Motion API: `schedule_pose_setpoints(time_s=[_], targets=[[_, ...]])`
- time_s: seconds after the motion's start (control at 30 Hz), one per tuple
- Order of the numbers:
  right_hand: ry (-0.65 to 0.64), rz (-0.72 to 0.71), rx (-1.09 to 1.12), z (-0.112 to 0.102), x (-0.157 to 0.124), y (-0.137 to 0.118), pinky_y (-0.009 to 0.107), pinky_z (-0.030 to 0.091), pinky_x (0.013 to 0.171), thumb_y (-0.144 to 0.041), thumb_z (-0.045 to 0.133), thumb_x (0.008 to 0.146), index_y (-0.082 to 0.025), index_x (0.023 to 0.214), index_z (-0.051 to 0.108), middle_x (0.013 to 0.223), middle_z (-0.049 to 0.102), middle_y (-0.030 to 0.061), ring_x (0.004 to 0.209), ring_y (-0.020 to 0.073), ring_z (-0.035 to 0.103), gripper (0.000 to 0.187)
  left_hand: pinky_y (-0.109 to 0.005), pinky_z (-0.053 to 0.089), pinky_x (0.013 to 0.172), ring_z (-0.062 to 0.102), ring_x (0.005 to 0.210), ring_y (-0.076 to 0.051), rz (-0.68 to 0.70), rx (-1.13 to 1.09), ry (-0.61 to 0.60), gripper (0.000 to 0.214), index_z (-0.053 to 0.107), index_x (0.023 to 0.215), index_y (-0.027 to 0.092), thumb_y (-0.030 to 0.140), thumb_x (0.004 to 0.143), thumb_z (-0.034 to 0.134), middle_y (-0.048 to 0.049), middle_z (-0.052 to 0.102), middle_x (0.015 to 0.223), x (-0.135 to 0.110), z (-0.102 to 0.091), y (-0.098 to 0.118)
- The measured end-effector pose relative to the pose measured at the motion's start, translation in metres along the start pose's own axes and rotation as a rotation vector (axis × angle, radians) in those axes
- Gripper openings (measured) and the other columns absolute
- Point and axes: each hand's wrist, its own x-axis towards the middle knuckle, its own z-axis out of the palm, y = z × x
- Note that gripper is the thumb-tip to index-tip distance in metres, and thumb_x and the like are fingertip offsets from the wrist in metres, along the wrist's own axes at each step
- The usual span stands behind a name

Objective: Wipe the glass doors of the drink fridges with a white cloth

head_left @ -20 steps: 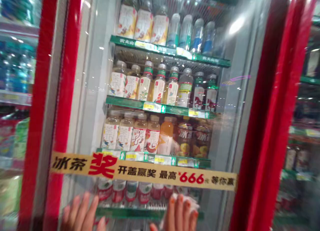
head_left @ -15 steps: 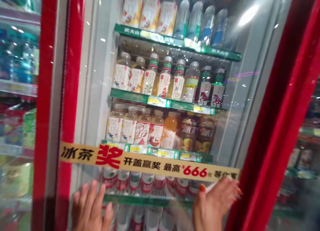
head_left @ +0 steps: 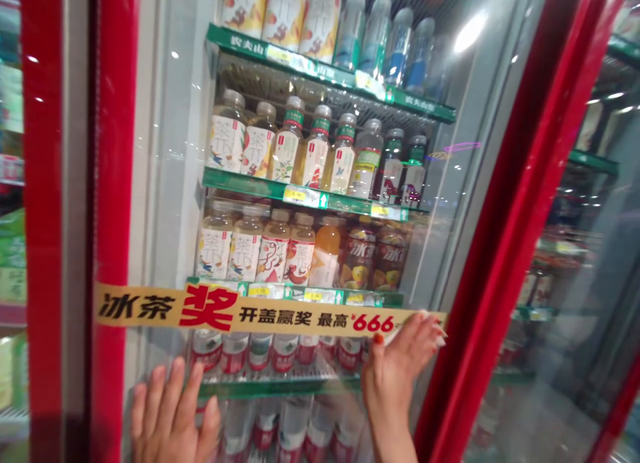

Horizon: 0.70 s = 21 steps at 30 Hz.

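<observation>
Before me is the glass door (head_left: 440, 183) of a red-framed drinks cooler. My left hand (head_left: 167, 413), at the lower left, lies open against the glass with fingers spread and nothing held. My right hand (head_left: 397, 373) is at the right, over the end of a yellow strip (head_left: 280, 316) with black and red characters. It presses a thin white cloth (head_left: 426, 313) to the door; only small edges show around the fingers, so tissue or cloth is hard to tell. Behind the glass, bottles (head_left: 227, 139) line green-edged shelves (head_left: 250, 180).
The red door frame (head_left: 525, 223) slants along the right side, and another red upright (head_left: 113, 203) stands at the left. Further cooler shelves (head_left: 590, 159) with goods appear at the far right. Light reflections (head_left: 470, 33) lie on the glass.
The view has shifted, with the cooler moving left in the picture. My right hand has slid leftward and up along the yellow strip, covering more of its end. My left hand stays flat.
</observation>
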Motion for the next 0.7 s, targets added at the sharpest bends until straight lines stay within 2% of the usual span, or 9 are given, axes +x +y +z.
schedule_pose_setpoints(time_s=[0.1, 0.17, 0.2, 0.23, 0.3, 0.4, 0.5, 0.6, 0.7], targets=[[-0.094, -0.332, -0.007, 0.007, -0.032, -0.041, 0.078, 0.012, 0.136, -0.058, 0.045, 0.106, -0.015, 0.178, 0.007, 0.185, 0.013, 0.0154, 0.173, 0.041, 0.0, 0.093, -0.05, 0.011, 0.145, 0.017, 0.173, -0.026, -0.002, -0.005, -0.021, 0.085, 0.028, 0.175, 0.02, 0.016, 0.098, 0.064, -0.0063, 0.022, 0.184, -0.001, -0.002, 0.0], [-0.123, -0.577, -0.017, 0.012, -0.073, -0.046, 0.06, 0.002, 0.143, -0.061, 0.054, 0.1, -0.016, 0.178, 0.015, 0.185, 0.017, 0.0068, 0.174, 0.0348, 0.003, 0.098, -0.05, 0.012, 0.145, 0.018, 0.173, -0.027, 0.001, -0.002, -0.025, 0.085, 0.028, 0.175, 0.019, 0.015, 0.098, 0.064, -0.0071, 0.023, 0.184, -0.001, -0.003, 0.0], [-0.11, -0.622, -0.029, 0.012, -0.09, -0.039, 0.054, -0.001, 0.144, -0.06, 0.054, 0.099, -0.015, 0.178, 0.016, 0.185, 0.014, 0.005, 0.174, 0.0329, 0.002, 0.098, -0.05, 0.012, 0.145, 0.018, 0.173, -0.027, 0.005, 0.001, -0.024, 0.085, 0.028, 0.174, 0.018, 0.015, 0.097, 0.064, -0.0076, 0.023, 0.184, -0.001, -0.003, 0.0], [-0.088, -0.596, -0.05, 0.011, -0.101, -0.028, 0.053, -0.003, 0.143, -0.057, 0.053, 0.1, -0.014, 0.178, 0.014, 0.186, 0.009, 0.0054, 0.174, 0.0321, 0.001, 0.097, -0.05, 0.011, 0.145, 0.018, 0.173, -0.028, 0.008, 0.006, -0.022, 0.085, 0.028, 0.174, 0.017, 0.015, 0.097, 0.064, -0.008, 0.023, 0.184, 0.0, -0.003, 0.0], [-0.058, -0.398, -0.084, 0.007, -0.098, -0.001, 0.069, 0.003, 0.14, -0.048, 0.045, 0.104, -0.011, 0.177, 0.004, 0.186, -0.002, 0.0119, 0.174, 0.0346, -0.005, 0.092, -0.05, 0.011, 0.145, 0.017, 0.173, -0.028, 0.015, 0.015, -0.019, 0.085, 0.028, 0.174, 0.016, 0.015, 0.098, 0.063, -0.0085, 0.021, 0.185, 0.001, -0.002, 0.001], [-0.069, -0.063, -0.044, 0.001, -0.053, 0.008, 0.091, 0.018, 0.125, -0.042, 0.034, 0.11, -0.014, 0.176, -0.008, 0.184, -0.011, 0.0194, 0.172, 0.0435, -0.008, 0.083, -0.05, 0.01, 0.144, 0.016, 0.173, -0.029, 0.015, 0.016, -0.015, 0.085, 0.027, 0.174, 0.015, 0.014, 0.097, 0.063, -0.0087, 0.02, 0.185, 0.001, 0.001, 0.0], [-0.091, -0.062, 0.014, 0.002, -0.023, -0.04, 0.091, 0.019, 0.125, -0.046, 0.038, 0.111, -0.018, 0.177, -0.008, 0.185, -0.007, 0.0194, 0.171, 0.0466, -0.006, 0.085, -0.048, 0.009, 0.144, 0.016, 0.174, -0.028, 0.01, -0.004, -0.013, 0.085, 0.027, 0.175, 0.017, 0.015, 0.098, 0.063, -0.0071, 0.02, 0.185, -0.001, 0.001, -0.002], [-0.18, -0.415, 0.113, 0.009, -0.039, -0.11, 0.076, 0.019, 0.135, -0.049, 0.051, 0.108, -0.022, 0.178, 0.007, 0.185, 0.015, 0.0123, 0.173, 0.037, -0.001, 0.087, -0.042, 0.011, 0.144, 0.022, 0.172, -0.021, -0.062, -0.107, -0.021, 0.075, 0.034, 0.173, 0.027, 0.016, 0.102, 0.056, -0.0004, 0.029, 0.184, 0.003, -0.009, -0.001], [-0.323, -0.656, 0.275, 0.013, -0.066, -0.157, 0.057, 0.027, 0.139, -0.047, 0.057, 0.106, -0.024, 0.178, 0.015, 0.181, 0.03, 0.0054, 0.173, 0.028, 0.014, 0.086, -0.036, 0.028, 0.138, 0.044, 0.161, -0.016, -0.36, -0.305, 0.015, 0.054, 0.053, 0.161, 0.033, 0.023, 0.109, 0.043, 0.001, 0.052, 0.171, 0.019, -0.025, 0.014]])
